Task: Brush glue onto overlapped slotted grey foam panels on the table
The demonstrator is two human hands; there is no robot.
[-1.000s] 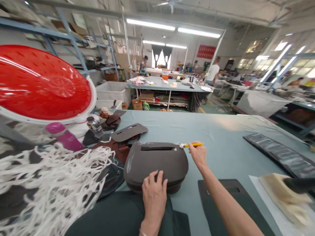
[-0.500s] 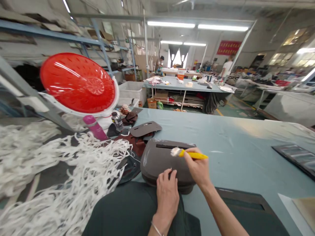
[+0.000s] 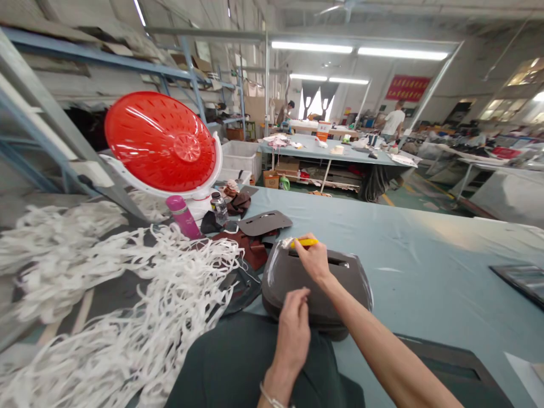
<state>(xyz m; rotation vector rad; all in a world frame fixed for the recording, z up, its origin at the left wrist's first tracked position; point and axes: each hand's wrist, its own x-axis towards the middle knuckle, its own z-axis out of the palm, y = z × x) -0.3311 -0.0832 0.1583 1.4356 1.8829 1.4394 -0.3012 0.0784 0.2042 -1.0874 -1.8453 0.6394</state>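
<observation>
A yellow-handled brush (image 3: 306,242) is pinched in my right hand (image 3: 314,259). Its whitish bristles (image 3: 287,243) meet the far left part of a dark grey, rounded piece (image 3: 293,277) with a slot near its far side. White wet-looking streaks run along the left and right edges of this piece. My left hand (image 3: 294,326) lies at the near edge of the grey piece, fingers stretched out and nothing seen in them. Behind it, a flat grey panel (image 3: 266,222) with a narrow slot rests on brown material (image 3: 255,252).
Tangled white strips (image 3: 170,306) cover the left side. A red heater-like dish (image 3: 161,141), a pink bottle (image 3: 183,216) and a clear bottle (image 3: 219,207) stand beyond. Dark panels lie right on the blue-green table (image 3: 408,249). People work at the back.
My right hand has moved the brush left and away, to the far left corner of the grey piece. More white streaks show along its edges. The view has shifted.
</observation>
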